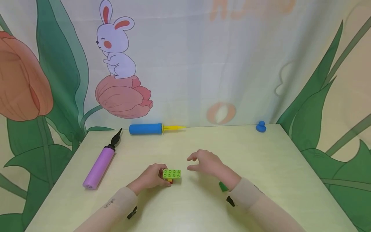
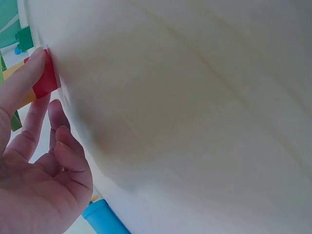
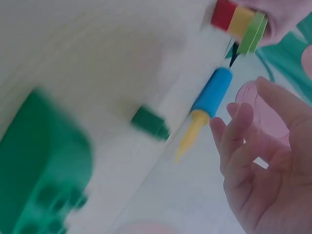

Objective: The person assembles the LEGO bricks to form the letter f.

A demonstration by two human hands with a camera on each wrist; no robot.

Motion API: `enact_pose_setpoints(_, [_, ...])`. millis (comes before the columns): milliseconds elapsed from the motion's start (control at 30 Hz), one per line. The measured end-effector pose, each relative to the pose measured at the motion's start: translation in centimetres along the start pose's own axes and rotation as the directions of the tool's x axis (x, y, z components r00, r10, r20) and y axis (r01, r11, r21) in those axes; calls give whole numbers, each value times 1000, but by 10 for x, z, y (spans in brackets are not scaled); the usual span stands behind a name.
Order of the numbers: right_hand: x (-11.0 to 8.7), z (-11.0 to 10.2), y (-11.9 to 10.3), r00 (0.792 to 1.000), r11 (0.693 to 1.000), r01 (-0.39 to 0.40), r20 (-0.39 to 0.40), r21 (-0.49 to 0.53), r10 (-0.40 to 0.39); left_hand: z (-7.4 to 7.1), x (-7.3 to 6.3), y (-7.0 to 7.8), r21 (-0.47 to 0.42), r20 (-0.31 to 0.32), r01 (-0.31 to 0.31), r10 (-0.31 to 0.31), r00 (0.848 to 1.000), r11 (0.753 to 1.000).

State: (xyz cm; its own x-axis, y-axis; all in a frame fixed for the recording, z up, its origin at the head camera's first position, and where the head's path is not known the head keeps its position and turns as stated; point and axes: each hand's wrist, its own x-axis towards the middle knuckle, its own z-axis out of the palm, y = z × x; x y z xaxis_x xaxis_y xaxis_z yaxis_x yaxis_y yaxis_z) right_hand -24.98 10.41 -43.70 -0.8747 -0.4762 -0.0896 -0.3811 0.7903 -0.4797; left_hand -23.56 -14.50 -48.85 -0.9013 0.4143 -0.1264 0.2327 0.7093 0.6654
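My left hand (image 1: pixel 152 176) pinches a stack of toy building blocks between thumb and fingers. The stack has a light-green studded block (image 1: pixel 172 174) on top, yellow in the middle and a red block (image 2: pixel 47 75) at the bottom, standing on the table. To its right, my right hand (image 1: pixel 206 162) hovers apart from the stack, fingers loosely bent and holding nothing. A green block (image 1: pixel 223 186) lies partly hidden under the right forearm. The right wrist view shows a large blurred green block (image 3: pixel 46 165) up close and a smaller dark-green block (image 3: pixel 147 121) farther off.
A purple hand pump (image 1: pixel 99 167) with a black nozzle lies on the left of the pale table (image 1: pixel 197 209). Along the back edge lies a blue pump (image 1: pixel 146 129) with a yellow nozzle. A small blue duck-like figure (image 1: pixel 261 127) sits at the back right, before a printed curtain (image 1: pixel 179 64).
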Motion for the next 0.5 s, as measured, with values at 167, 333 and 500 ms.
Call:
enact_pose_setpoints(167, [-7, -8, 21, 998, 998, -56, -10, -36, 56, 1, 0, -2, -2, -4, -3, 3, 1000, 1000])
enact_pose_setpoints(333, [-12, -6, 37, 996, 995, -91, -5, -47, 91, 2, 1, -3, 0, -5, 5, -5, 1000, 1000])
enact_pose_setpoints(500, [-15, -1, 44, 992, 991, -123, 12, -60, 124, 2, 1, -4, -1, -1, 14, -14, 1000, 1000])
